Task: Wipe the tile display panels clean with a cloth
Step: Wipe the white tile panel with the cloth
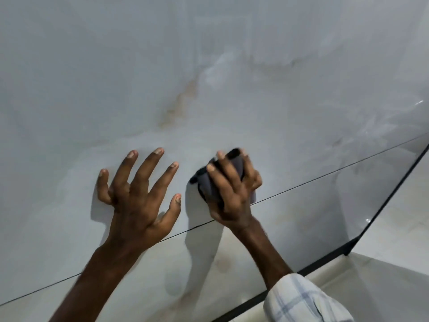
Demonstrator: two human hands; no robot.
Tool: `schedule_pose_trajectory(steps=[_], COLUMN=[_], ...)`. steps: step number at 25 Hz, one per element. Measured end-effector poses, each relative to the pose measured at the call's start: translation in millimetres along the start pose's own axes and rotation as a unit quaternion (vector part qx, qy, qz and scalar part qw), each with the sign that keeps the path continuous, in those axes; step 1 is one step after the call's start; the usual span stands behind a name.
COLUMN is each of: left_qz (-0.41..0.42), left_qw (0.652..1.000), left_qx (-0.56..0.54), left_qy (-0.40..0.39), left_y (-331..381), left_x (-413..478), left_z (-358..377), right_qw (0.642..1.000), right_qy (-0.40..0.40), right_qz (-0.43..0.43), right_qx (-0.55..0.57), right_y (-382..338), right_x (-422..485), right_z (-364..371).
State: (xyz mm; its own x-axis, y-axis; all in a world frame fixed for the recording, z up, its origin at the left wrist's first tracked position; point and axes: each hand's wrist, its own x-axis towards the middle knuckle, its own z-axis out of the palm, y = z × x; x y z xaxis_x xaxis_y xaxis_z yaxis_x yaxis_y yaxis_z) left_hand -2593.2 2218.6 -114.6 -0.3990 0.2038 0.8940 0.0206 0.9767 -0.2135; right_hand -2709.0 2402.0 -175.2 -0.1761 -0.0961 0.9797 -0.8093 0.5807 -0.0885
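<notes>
A large glossy grey-white marbled tile panel [209, 77] fills most of the view, with faint brownish veins near its middle. A thin dark joint [325, 174] runs diagonally across it, with a second tile panel [290, 233] below the joint. My left hand [137, 196] lies against the upper panel with its fingers spread and straight. To its right, my right hand [232, 189] grips a bunched dark grey cloth [209, 182] and presses it on the panel just above the joint. Motion blur softens the cloth's top edge.
A black frame edge [392, 194] borders the panels on the right and along the bottom. Beyond it lies pale glossy floor tile [394, 287]. A light checked sleeve [299, 298] covers my right forearm at the lower right.
</notes>
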Motion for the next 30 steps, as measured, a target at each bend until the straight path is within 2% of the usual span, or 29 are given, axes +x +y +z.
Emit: schedule_pose_trajectory(steps=[2, 3, 7, 10, 11, 13, 16, 19, 22, 25, 28, 30], left_qz=[-0.019, -0.019, -0.041, -0.089, -0.1, -0.103, -0.101, -0.111, -0.114, -0.094, -0.077, -0.065], left_qw=[0.999, 0.999, 0.998, 0.994, 0.992, 0.987, 0.984, 0.987, 0.99, 0.989, 0.988, 0.989], left_qx=[-0.02, -0.018, 0.004, 0.022, 0.044, 0.098, 0.126, 0.1, 0.05, 0.072, 0.082, 0.081], left_qy=[0.016, 0.024, 0.056, 0.063, 0.066, 0.076, 0.079, 0.06, 0.061, 0.086, 0.104, 0.106], left_y=[8, 11, 20, 31, 33, 36, 41, 46, 47, 45, 36, 26], left_x=[14, 24, 74, 87, 87, 86, 87, 86, 95, 118, 149, 165], left_z=[-4, -5, 2, 17, 22, 29, 35, 34, 24, 8, -7, -14], right_qw=[0.997, 0.998, 0.995, 0.989, 0.992, 0.994, 0.962, 0.936, 0.954, 0.977, 0.984, 0.99], right_qy=[-0.023, -0.019, 0.072, 0.103, 0.098, 0.068, -0.043, -0.057, -0.028, 0.054, 0.105, 0.087], right_qz=[-0.067, -0.063, 0.071, 0.103, 0.068, -0.067, -0.267, -0.346, -0.298, -0.206, -0.136, -0.103], right_qx=[-0.009, -0.008, 0.004, -0.014, -0.03, -0.052, -0.048, -0.043, -0.019, -0.027, -0.041, -0.052], right_y=[22, 41, 114, 108, 97, 80, 83, 114, 146, 158, 139, 110], right_x=[-17, -16, 69, 156, 169, 170, 130, 114, 137, 197, 262, 269], right_z=[-11, -19, -55, -64, -63, -58, -49, -54, -72, -85, -87, -81])
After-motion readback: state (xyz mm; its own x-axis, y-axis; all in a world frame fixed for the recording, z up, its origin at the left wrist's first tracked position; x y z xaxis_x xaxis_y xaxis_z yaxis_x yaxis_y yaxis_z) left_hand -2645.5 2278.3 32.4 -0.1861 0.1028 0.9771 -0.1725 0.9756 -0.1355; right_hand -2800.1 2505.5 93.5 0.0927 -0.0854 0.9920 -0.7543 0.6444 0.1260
